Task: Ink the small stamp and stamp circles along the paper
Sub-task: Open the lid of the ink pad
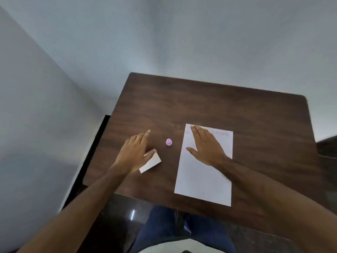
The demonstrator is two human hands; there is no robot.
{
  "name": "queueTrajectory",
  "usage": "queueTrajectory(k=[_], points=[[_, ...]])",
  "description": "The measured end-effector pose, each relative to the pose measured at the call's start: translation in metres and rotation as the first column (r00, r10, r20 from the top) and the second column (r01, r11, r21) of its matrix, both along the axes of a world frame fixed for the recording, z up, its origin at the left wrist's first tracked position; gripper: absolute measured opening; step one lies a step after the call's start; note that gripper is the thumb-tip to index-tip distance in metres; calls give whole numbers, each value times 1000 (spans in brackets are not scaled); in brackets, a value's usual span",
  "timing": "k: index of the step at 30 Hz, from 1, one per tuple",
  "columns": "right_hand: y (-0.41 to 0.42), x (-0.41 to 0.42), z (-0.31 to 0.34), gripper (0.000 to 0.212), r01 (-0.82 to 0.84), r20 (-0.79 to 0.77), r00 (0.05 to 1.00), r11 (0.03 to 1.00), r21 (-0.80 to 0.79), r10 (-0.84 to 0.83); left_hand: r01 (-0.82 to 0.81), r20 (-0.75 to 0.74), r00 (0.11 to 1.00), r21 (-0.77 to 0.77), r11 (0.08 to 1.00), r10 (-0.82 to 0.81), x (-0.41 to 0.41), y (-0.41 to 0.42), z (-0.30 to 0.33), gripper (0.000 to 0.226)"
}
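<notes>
Stamp (169, 142) untouched between hands, left hand (134, 154) open over white box (151, 163), right hand (206, 146) flat on paper (202, 179)

A dark brown wood-grain surface (209, 106) with rounded corners stands against 2 plain pale grey walls (164, 33) that meet in a corner at the left. Beneath it the floor (125, 210) is dark, polished and speckled, catching a small bright glint of light. A black strip (94, 143) runs along the wall's base at the left. Soft, even light falls throughout.
</notes>
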State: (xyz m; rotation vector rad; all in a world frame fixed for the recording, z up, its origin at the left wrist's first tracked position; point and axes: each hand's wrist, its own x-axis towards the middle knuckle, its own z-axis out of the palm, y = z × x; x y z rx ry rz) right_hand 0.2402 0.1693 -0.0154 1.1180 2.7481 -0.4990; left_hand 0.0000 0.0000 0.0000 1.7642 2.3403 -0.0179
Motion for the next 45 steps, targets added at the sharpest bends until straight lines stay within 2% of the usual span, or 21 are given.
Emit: queueTrajectory(k=[4, 7, 9, 13, 17, 21, 25, 29, 33, 36, 40, 42, 45], points=[[-24, -12, -34, 66, -114, 23, 993, 993, 22, 113, -5, -64, 998, -65, 998, 1, -2, -31, -42, 90], [-41, -24, -53, 53, -181, -103, 978, 984, -3, 179, -20, -56, 998, -40, 999, 18, -5, -46, -69, 94], [-50, -30, -61, 54, -267, -153, 953, 964, -17, 261, 1, -40, 999, 1, 1000, -1, -9, -53, -80, 90], [-69, -43, -75, 62, -367, -240, 906, 930, -37, 348, 0, 117, 993, 137, 991, -17, -10, -63, -95, 74], [-73, -50, -80, 66, -387, -318, 874, 922, 6, 368, 89, 276, 951, 188, 978, -139, -8, -61, -101, 69], [-70, -41, -91, 60, -404, -304, 865, 913, 52, 399, 11, 417, 901, 263, 965, -123, -7, -58, -111, 77], [-63, -40, -95, 54, -457, -312, 814, 872, 175, 490, -22, 446, 885, 327, 945, -134, -10, -61, -120, 88], [-56, -41, -98, 52, -481, -336, 783, 852, 208, 524, -63, 461, 877, 392, 918, -137, -16, -59, -129, 97], [-58, -40, -90, 39, -478, -412, 748, 853, 209, 520, -4, 396, 896, 464, 886, -204, -15, -59, -134, 98], [-66, -38, -72, 31, -434, -422, 781, 886, 164, 461, 20, 390, 888, 498, 867, -244, -11, -62, -128, 92], [-85, -38, -52, 24, -259, -498, 787, 928, 268, 363, -16, 435, 864, 525, 851, -252, -1, -70, -114, 59], [-97, -37, -46, 23, -169, -542, 778, 937, 306, 318, -63, 434, 867, 585, 808, -246, 5, -75, -109, 41], [-108, -37, -36, 25, -76, -582, 774, 949, 307, 250, -176, 434, 879, 683, 709, -200, 12, -79, -103, 29]])
